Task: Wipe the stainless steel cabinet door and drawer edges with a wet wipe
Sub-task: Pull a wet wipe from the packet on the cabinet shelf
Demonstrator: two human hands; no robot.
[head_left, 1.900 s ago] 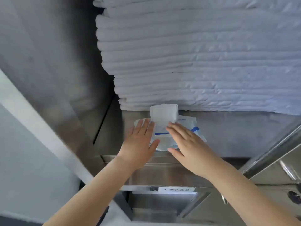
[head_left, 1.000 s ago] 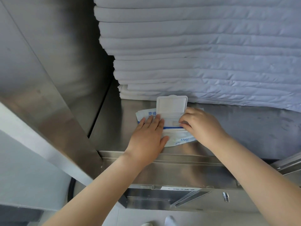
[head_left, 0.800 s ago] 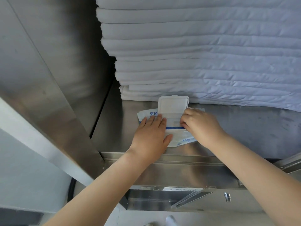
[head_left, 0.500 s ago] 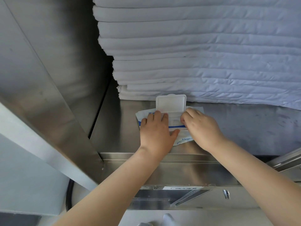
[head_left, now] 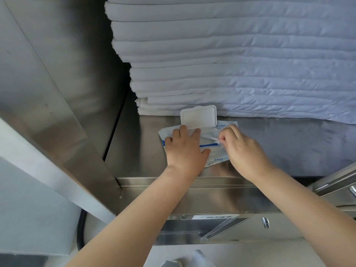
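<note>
A white and blue wet wipe pack [head_left: 215,160] lies on the stainless steel shelf [head_left: 138,151], its white flip lid [head_left: 198,116] standing up. My left hand [head_left: 185,149] presses flat on the pack's left half. My right hand [head_left: 242,149] pinches the tip of a white wet wipe [head_left: 210,139] at the pack's opening, between thumb and forefinger. The open stainless steel cabinet door [head_left: 48,105] stands at the left. The shelf's steel front edge [head_left: 221,197] runs below my wrists.
A tall stack of folded white linens [head_left: 240,64] fills the shelf right behind the pack. A second steel door with a handle [head_left: 342,184] juts in at the right. Below the shelf are a labelled steel panel [head_left: 215,216] and a black hose [head_left: 80,234].
My left hand slid up over the pack and holds it down. My right hand's fingertips closed on a wipe and drew its tip slightly out of the opening.
</note>
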